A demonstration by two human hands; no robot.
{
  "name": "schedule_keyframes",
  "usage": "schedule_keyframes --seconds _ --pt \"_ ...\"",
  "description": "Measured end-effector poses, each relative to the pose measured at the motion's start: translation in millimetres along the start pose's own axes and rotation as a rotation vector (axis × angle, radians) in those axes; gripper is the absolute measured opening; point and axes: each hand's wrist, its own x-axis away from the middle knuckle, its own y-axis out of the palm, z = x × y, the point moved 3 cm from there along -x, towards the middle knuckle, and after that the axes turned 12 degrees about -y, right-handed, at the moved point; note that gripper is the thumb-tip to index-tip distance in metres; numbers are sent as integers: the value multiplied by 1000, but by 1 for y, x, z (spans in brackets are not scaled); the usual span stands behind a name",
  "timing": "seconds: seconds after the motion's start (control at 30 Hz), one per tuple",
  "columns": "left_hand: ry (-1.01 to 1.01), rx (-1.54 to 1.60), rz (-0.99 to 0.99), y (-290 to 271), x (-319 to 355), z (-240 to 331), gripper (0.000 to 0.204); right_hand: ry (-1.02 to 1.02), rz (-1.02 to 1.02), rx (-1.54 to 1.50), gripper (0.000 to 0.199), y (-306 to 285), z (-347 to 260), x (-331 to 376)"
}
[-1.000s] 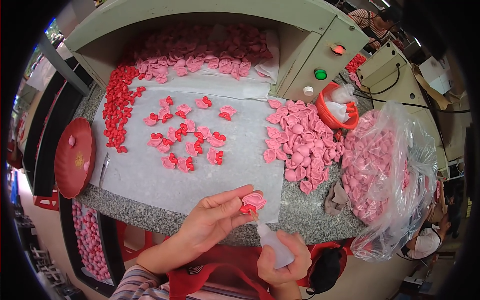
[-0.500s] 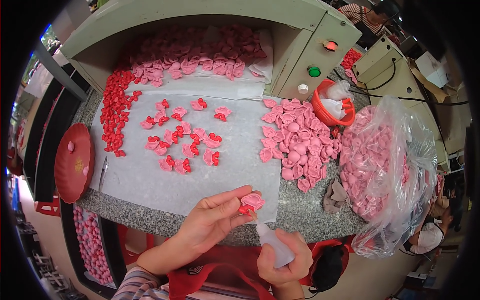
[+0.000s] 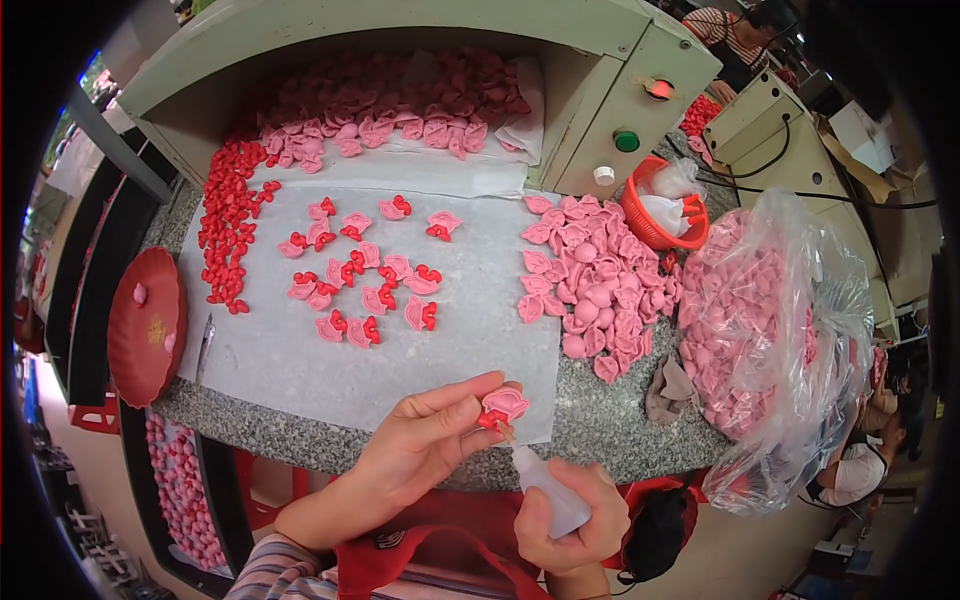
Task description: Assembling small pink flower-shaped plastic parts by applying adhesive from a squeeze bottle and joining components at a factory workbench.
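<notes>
My left hand (image 3: pixel 428 425) pinches a small pink piece with a red bow (image 3: pixel 503 404) between thumb and fingers, just over the near edge of the white sheet. Wrapped in my right hand (image 3: pixel 585 520) is a translucent squeeze bottle (image 3: pixel 548 492), tilted so its thin nozzle meets or nearly meets the red bow. Beyond my hands, several pink pieces with red bows attached (image 3: pixel 376 299) lie spread on the white sheet (image 3: pixel 290 380). Loose red bows (image 3: pixel 226 235) are heaped along the sheet's left edge, and plain pink pieces (image 3: pixel 600 280) form a pile at its right.
A pale green machine housing (image 3: pixel 400 50) with pink pieces inside arches over the back. At right stand an orange basket (image 3: pixel 640 225) and a clear bag of pink pieces (image 3: pixel 740 330). A red scalloped dish (image 3: pixel 150 375) and tweezers (image 3: pixel 206 345) lie left. People work in the background.
Almost nothing differs; the bottle in my right hand has shifted very slightly, and the left hand keeps its place with the pink piece.
</notes>
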Motion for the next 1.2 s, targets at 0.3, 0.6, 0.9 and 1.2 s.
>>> schedule_keyframes --seconds 0.3,0.6,0.9,1.2 --pt "-6 20 4 -2 1 -1 36 4 -28 2 25 0 -1 -3" --pt "-35 35 -10 -2 0 -2 36 12 -49 -17 25 -1 0 -5" --pt "-41 34 -8 -2 0 -1 36 -1 -57 -40 26 -1 1 -10" --pt "-39 32 1 -2 -1 -1 36 -10 -71 -28 25 -3 -1 -12"
